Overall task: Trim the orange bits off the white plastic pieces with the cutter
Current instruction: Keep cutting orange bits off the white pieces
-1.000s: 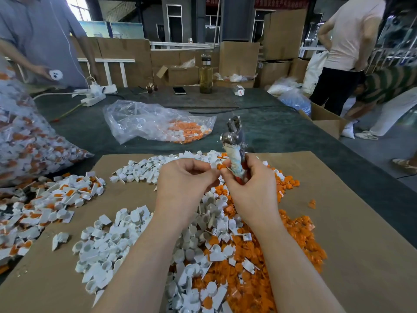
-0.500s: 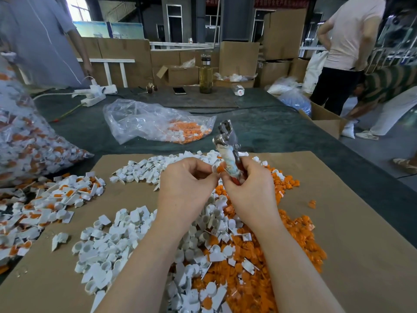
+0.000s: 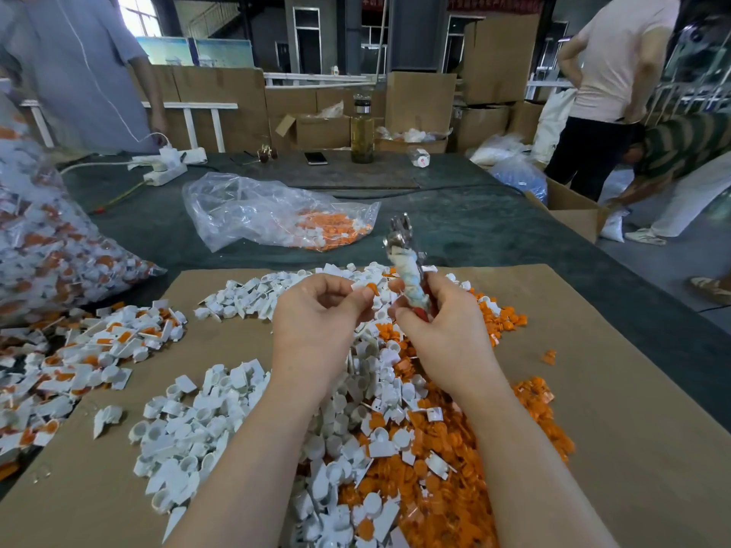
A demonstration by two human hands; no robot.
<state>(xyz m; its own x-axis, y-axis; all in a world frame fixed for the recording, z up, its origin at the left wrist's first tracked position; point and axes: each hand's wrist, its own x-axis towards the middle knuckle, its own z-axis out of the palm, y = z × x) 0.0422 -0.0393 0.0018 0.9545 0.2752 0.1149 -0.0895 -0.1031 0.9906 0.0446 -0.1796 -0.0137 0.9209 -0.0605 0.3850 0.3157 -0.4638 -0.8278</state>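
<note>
Where bag (image 3: 253, 209) slumps, orange bits (image 3: 332, 227) inside

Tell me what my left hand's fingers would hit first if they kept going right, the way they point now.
Probably the cloth-wrapped metal cutter held upright in the right hand. The left hand pinches a small white plastic piece with an orange bit, aimed at the cutter's handle, though depth is hard to judge.
</note>
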